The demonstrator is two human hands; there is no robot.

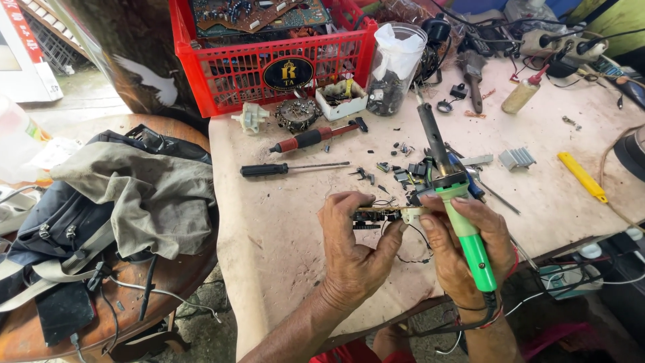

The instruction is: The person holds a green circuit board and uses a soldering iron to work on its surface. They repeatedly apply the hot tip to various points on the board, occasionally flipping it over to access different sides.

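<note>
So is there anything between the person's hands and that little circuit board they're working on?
Nothing visible. The left hand already grips the small circuit board from its left end, and the right hand pinches its right end while also holding the green-handled soldering iron, whose tip points up, away from the board.
</note>
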